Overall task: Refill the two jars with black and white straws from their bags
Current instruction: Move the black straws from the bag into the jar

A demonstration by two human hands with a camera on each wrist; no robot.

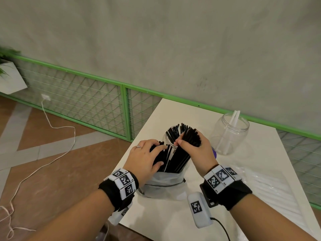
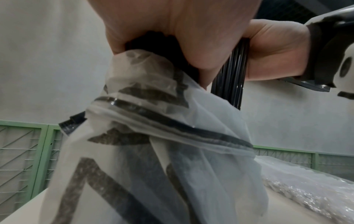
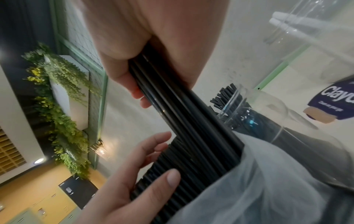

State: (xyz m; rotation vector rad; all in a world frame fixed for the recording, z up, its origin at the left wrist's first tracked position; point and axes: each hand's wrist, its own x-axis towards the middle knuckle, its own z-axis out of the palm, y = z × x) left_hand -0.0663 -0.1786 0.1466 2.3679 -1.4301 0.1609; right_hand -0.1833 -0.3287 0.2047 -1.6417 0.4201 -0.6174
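Note:
A translucent bag [image 1: 163, 185] stands near the table's front edge with black straws [image 1: 178, 160] sticking out of its top. My left hand [image 1: 149, 155] curls round the left part of those straws at the bag's mouth; the right wrist view shows its thumb and fingers [image 3: 168, 178] on them. My right hand [image 1: 190, 146] grips a thick bundle of black straws [image 3: 182, 109], its lower ends still inside the bag [image 3: 268, 189]. Just behind stands a clear jar [image 1: 171, 134] holding black straws. Further right, a second clear jar [image 1: 229, 136] holds two white straws [image 1: 232, 122].
A clear bag of white straws [image 1: 274, 188] lies flat on the white table [image 1: 173, 223] to the right. A purple-labelled item [image 3: 335, 103] sits behind my right hand. The table's left edge is close to my left wrist. A green wire fence [image 1: 125, 108] runs along the wall.

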